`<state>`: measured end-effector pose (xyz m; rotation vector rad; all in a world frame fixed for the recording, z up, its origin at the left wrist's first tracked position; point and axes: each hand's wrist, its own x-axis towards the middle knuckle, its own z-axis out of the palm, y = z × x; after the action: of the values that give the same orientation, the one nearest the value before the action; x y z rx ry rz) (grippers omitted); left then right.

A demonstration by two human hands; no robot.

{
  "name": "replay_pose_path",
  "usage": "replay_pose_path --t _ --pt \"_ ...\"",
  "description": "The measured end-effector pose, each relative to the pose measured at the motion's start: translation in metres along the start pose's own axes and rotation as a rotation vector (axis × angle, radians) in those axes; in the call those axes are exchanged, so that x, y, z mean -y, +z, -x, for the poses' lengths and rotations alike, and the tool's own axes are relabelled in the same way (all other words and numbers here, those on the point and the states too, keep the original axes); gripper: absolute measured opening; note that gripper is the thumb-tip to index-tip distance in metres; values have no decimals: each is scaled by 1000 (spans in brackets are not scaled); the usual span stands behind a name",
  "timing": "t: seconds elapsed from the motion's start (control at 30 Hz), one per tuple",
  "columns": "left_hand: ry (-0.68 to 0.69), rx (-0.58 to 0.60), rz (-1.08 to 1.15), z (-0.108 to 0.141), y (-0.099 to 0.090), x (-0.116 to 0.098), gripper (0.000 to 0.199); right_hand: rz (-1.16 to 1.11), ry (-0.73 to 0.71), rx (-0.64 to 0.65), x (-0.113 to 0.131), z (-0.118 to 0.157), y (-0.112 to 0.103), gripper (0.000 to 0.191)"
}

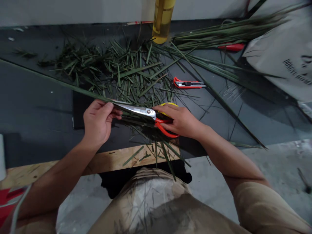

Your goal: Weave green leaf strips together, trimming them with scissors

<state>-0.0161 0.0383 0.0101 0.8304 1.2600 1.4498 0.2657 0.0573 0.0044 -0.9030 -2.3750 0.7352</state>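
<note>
My left hand (97, 118) pinches a long green leaf blade (65, 83), which runs off to the upper left edge. My right hand (184, 120) is closed around the handles of a pair of scissors (146, 112), one red and one yellow. The scissor blades point left and lie along the leaf, their tips close to my left fingers. Whether the blades are fully closed is hard to make out. Behind and below the scissors spreads a heap of cut leaf pieces (134, 70).
An orange box cutter (188, 83) lies right of the heap. At the back stands a bottle of yellow liquid (162, 22). Long uncut leaves (219, 34) and a pale printed bag (282, 55) occupy the right. The table's wooden edge (107, 161) faces me.
</note>
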Motion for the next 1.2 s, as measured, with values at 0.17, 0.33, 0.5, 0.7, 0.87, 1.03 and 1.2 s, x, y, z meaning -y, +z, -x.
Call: replay_pose_path --t 0.17,0.33,0.5,0.7,0.87,1.03,1.2 --pt "23 26 17 0 -2 2 29 13 30 7 0 1 1 44" --pt "-6 65 29 2 -2 6 25 8 54 41 0 1 3 45" --pt "-25 88 62 5 -3 7 25 21 39 48 1 1 5 46" --pt "-80 90 12 9 2 7 25 22 27 56 1 2 8 47" --pt "-72 115 -36 11 2 10 24 59 9 59 1 2 7 50" --pt "-84 134 -118 12 -2 12 23 87 9 34 3 2 8 48" --pt "-74 156 -127 12 -4 16 24 86 -4 30 3 2 9 48"
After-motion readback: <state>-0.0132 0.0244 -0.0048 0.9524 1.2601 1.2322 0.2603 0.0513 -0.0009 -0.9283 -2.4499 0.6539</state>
